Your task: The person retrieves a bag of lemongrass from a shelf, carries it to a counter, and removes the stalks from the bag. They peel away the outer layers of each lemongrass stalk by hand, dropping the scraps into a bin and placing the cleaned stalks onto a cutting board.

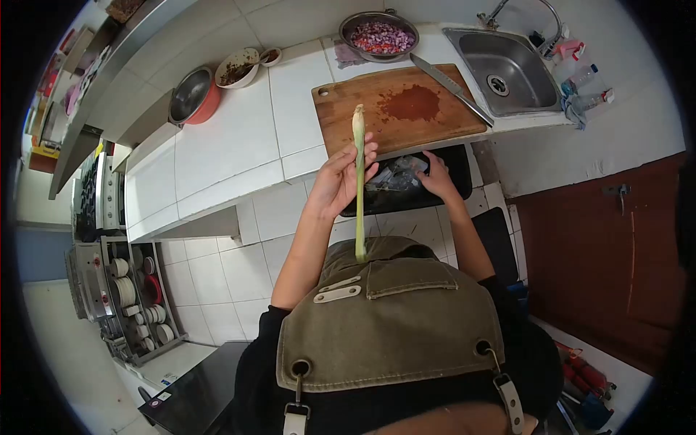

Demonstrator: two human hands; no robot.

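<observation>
My left hand [339, 177] is closed around a lemongrass stalk [359, 196]. The stalk stands nearly upright, its pale root end at the top and its green length running down to my apron. My right hand [437, 177] reaches below the counter edge over a black bin [470, 163], fingers apart and against or close to the clear plastic [399, 174] inside; some fingertips are hard to make out. Beyond my hands lies a wooden cutting board [341, 119] with a wet reddish-brown stain. A large knife [453, 88] rests across its right side.
A metal bowl of chopped red onion [378, 38] stands behind the board, left of the steel sink [500, 65]. Farther left are a white bowl [238, 69] with dark contents and a red bowl [196, 96]. Plastic bottles [583, 76] stand right of the sink.
</observation>
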